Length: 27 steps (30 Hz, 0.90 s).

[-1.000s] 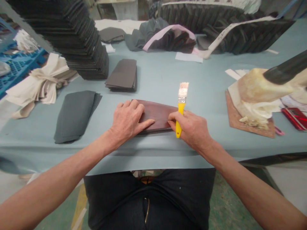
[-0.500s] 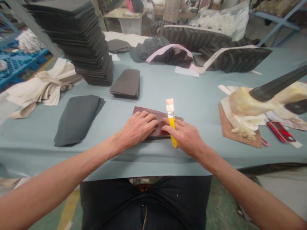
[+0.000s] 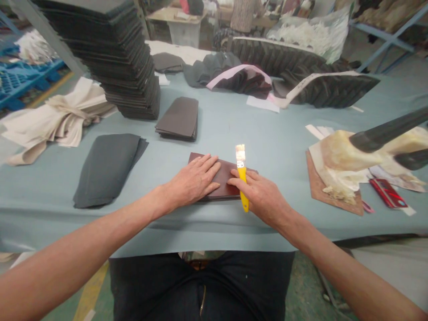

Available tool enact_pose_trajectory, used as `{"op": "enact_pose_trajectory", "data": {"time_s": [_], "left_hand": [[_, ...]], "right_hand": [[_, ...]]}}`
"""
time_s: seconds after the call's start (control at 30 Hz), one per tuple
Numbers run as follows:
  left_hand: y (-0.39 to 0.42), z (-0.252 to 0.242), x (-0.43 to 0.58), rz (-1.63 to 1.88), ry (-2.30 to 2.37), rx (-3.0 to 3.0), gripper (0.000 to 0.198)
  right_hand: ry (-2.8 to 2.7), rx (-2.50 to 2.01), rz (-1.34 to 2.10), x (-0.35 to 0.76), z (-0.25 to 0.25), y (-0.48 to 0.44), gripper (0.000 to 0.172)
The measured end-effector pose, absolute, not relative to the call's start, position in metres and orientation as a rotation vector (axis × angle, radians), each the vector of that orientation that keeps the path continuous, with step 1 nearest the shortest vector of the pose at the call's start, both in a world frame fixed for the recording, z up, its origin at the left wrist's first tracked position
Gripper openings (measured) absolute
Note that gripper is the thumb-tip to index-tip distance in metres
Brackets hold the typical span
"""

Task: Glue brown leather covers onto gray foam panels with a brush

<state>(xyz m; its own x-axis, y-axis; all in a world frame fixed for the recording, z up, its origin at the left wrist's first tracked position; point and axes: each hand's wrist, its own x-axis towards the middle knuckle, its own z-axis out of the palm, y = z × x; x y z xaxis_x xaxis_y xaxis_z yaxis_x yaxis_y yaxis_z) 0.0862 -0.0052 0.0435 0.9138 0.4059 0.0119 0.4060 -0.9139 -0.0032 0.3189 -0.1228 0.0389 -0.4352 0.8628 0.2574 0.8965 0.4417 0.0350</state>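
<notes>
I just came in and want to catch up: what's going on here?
A person stands at a covered table, both hands on a thin, dark red stack near its front edge. The left hand lies flat on top; the right hand holds a yellow-handled brush, bristles up and away from the person, with its fingertips at the stack too. Grey pieces lie to the left, and a brownish stack sits just beyond.

The left grip [image 3: 195,178] has flattened across the maroon piece [image 3: 224,175].
</notes>
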Motion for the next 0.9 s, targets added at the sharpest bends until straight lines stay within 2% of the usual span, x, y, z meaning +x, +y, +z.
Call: {"op": "enact_pose_trajectory", "data": {"time_s": [0.13, 0.43, 0.6, 0.9], "left_hand": [[-0.010, 0.045, 0.086, 0.064, -0.814, -3.078, 0.074], [-0.014, 0.039, 0.086, 0.025, -0.913, -3.075, 0.074], [-0.015, 0.037, 0.085, -0.034, -0.909, -3.062, 0.075], [-0.013, 0.034, 0.082, -0.105, -0.852, -3.049, 0.072]], "right_hand": [[-2.397, -1.647, -0.237, 0.318, 0.038, -0.129, 0.033], [-2.188, -1.772, -0.085, 0.291, 0.042, -0.115, 0.022], [-2.019, -1.712, 0.064, 0.261, 0.023, -0.090, 0.031], [-1.880, -1.825, 0.054, 0.266, 0.010, -0.098, 0.037]]}}
